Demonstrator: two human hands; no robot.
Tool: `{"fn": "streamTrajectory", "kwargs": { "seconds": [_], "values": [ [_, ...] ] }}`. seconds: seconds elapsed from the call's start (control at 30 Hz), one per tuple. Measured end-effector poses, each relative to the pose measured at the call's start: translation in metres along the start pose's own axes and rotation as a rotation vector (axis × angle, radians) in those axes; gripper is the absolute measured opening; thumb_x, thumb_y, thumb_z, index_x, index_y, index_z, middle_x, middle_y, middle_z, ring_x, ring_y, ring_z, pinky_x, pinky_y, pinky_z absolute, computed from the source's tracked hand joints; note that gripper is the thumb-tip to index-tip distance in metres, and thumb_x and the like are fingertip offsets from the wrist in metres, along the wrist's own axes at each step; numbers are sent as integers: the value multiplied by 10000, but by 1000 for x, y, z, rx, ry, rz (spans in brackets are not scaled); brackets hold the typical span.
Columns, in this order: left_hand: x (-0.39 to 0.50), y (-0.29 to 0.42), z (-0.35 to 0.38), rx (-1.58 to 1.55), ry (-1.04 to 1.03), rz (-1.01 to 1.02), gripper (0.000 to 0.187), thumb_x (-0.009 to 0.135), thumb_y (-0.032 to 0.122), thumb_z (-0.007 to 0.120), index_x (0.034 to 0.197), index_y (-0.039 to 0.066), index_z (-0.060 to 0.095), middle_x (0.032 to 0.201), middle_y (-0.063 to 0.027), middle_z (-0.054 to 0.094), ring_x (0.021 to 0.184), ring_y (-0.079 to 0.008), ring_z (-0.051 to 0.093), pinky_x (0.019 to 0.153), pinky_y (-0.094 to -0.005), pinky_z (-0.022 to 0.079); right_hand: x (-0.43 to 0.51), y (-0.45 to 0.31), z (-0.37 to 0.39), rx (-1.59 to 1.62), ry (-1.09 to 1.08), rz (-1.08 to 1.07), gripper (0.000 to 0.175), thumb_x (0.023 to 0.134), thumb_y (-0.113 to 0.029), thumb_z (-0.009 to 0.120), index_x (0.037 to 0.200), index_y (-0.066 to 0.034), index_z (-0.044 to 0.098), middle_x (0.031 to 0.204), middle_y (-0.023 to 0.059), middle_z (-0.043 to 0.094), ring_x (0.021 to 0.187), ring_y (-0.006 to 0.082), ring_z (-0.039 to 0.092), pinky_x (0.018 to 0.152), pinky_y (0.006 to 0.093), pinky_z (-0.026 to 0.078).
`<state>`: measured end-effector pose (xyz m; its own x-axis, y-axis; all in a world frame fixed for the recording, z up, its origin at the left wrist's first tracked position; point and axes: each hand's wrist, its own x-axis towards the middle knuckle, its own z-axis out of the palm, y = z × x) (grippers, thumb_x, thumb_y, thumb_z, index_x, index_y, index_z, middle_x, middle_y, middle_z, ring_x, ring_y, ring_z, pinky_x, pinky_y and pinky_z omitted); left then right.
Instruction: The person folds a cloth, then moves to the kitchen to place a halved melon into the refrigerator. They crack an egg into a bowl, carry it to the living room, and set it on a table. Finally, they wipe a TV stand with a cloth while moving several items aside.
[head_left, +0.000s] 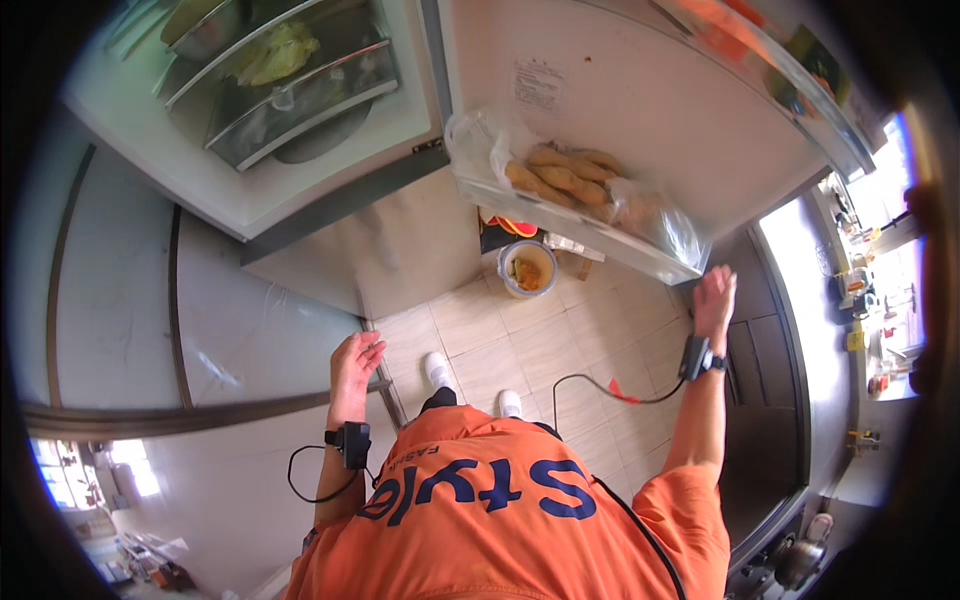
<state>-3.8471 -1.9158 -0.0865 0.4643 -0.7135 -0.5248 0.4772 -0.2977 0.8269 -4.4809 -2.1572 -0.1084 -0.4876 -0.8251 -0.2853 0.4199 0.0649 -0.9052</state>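
Observation:
Before me the refrigerator's door (630, 97) stands wide open. My right hand (715, 291) is at the outer lower corner of the door, fingers extended; whether it touches the edge cannot be told. My left hand (358, 358) is held in the air with loosely curled fingers and nothing in it, in front of the sliding panels. The low door bin (585, 238) holds long tan food pieces (566, 180) in clear plastic bags (667, 225). Inside the refrigerator, a leafy green vegetable (279, 54) lies above a clear drawer (300, 101).
A round bucket (528, 268) with food scraps stands on the tiled floor (517, 337) below the door. Frosted sliding panels (232, 322) are at the left. A counter (810, 300) and dark cabinets (757, 360) run along the right, with a metal pot (799, 564) farther back.

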Motion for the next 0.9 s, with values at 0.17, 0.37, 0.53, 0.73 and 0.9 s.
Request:
{"fn": "streamTrajectory", "kwargs": {
  "seconds": [0.17,0.37,0.53,0.73,0.9],
  "values": [
    [-58,-26,26,32,-22,0,309,1044,303,555,1113,19,654,1144,-125,698,1025,-232,697,870,-326,547,21,-76,52,-89,-321,-150,809,1013,-660,380,1610,-130,244,1683,89,209,1541,270,202,1226,487,121],
    [-102,-27,23,17,42,65,288,1041,289,563,1095,24,662,1129,-115,705,1015,-222,700,869,-317,550,30,-86,69,-74,-437,-150,731,1046,-614,374,1583,-126,286,1628,63,321,1481,234,313,1199,456,219],
    [-113,-13,47,178,31,167,314,1031,309,583,1108,18,671,1114,-96,709,1012,-197,698,871,-299,547,3,-65,44,-285,-320,-348,742,1033,-633,395,1568,-126,315,1624,76,320,1517,239,251,1211,468,208],
    [-95,42,147,482,-388,705,295,1052,145,548,1285,-13,635,1265,-101,671,1173,-177,640,989,-297,505,-68,-41,33,-321,-149,-595,370,1107,-423,411,1087,-78,545,962,-31,501,915,101,444,864,288,399],
    [-85,71,236,759,-512,1222,423,964,140,652,1376,72,585,1430,-151,548,1307,-339,533,1092,-400,441,-123,-26,13,-312,-258,-601,300,1102,-357,468,1068,-71,554,945,-49,489,897,73,422,840,251,386]
  ]
}}
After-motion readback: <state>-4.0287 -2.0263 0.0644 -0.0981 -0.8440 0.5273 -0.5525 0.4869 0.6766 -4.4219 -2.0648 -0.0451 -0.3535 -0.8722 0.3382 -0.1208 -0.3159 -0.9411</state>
